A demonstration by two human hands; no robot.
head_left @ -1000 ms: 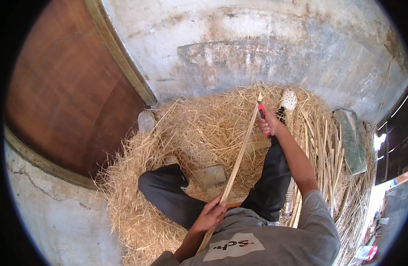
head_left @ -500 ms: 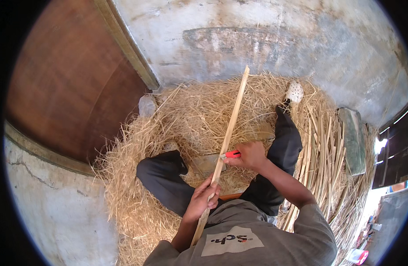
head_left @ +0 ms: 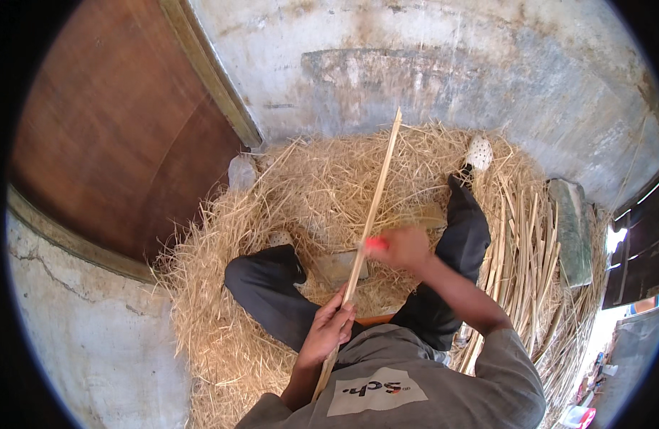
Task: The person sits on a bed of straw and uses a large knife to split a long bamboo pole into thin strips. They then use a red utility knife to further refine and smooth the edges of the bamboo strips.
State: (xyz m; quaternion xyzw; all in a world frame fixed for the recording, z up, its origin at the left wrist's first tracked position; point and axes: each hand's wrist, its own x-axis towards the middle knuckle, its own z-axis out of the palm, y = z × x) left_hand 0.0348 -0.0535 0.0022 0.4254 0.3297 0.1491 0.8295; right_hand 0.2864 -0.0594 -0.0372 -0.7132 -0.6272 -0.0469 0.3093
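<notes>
A long, pale, flat strip that looks like split bamboo or wood [head_left: 381, 184] slants from my lap up toward the wall. My left hand [head_left: 328, 332] is closed round its lower part, close to my body. My right hand [head_left: 407, 250] is blurred by motion, its fingers closed on a red-handled cutter knife [head_left: 376, 244]. The knife is at the right edge of the strip, some way above my left hand. Its blade cannot be made out, so contact with the strip is unclear.
Straw-like shavings [head_left: 329, 171] cover the floor between my legs. Long thin strips [head_left: 523, 264] lie at my right beside a greenish slab [head_left: 571, 232]. A flat block [head_left: 337, 266] lies between my feet. A brown door [head_left: 115, 129] and a grey wall [head_left: 444, 79] stand close by.
My right hand with the cutter knife has moved slightly up along the strip and is now blurred. The strip has turned a little on its length; my left hand keeps its hold.
</notes>
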